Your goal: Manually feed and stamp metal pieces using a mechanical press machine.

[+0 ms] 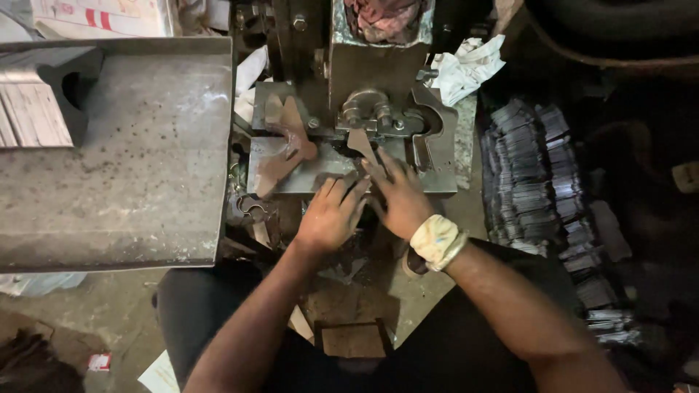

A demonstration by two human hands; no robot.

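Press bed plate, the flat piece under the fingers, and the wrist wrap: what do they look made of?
Press bed plate: looks like bare steel, dull grey, scuffed and stained.
Flat piece by the right hand: thin sheet metal, brownish, possibly rusted or oiled; hard to tell.
Wrist wrap: soft cloth, off-white, soiled and creased.
Left hand rests flat on the plate's front edge.

The metal tray (138, 153) filling the left of the frame is dull grey, freckled with dark spots and pale scuffs. The press block (349, 124) at top centre is rusty brown-grey, and the flat cut-out piece (287, 145) on it is a warmer reddish brown. A crumpled rag (470, 65) at upper right is white with grey creases. The wrist wrap (435, 240) is cream, smudged faintly blue and yellow (grubby at the edges). Stacked metal strips (535, 175) at right gleam silver-grey against black.
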